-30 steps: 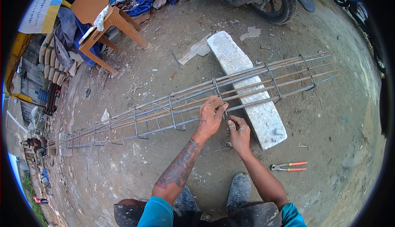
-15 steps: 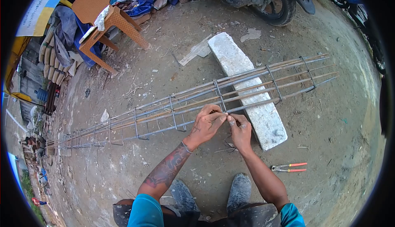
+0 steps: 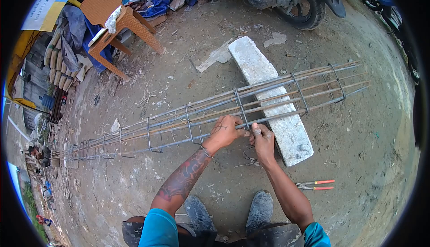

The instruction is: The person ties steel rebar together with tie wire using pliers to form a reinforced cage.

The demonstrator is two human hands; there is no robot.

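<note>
Nearest are two boots [image 3: 260, 211], planted on the dirt short of the work. Pliers [image 3: 307, 184] lie on the ground to the right, and a few loose wires [image 3: 251, 159] sit just below the hands.

The left hand [image 3: 224, 131] and right hand [image 3: 263, 141] meet at the cage's near side, beside the lower corner of a stirrup [image 3: 241, 108]. Fingers on both are bent and drawn in, the right thumb up against its forefinger — whether either grips a wire or the bar itself, I cannot tell.

The step in hand looks like fine finger work where stirrup and bar cross. As I judge it, the next move calls for fingertips close on that corner, with the stirrup held square to the bars.

The cage [image 3: 189, 122] runs slantwise across the ground, its right end resting over a pale block [image 3: 291, 137]. Beyond stand a chair [image 3: 103, 3] and a motorbike [image 3: 268, 0] — and, at the cage's far end, another person [image 3: 41, 154].
</note>
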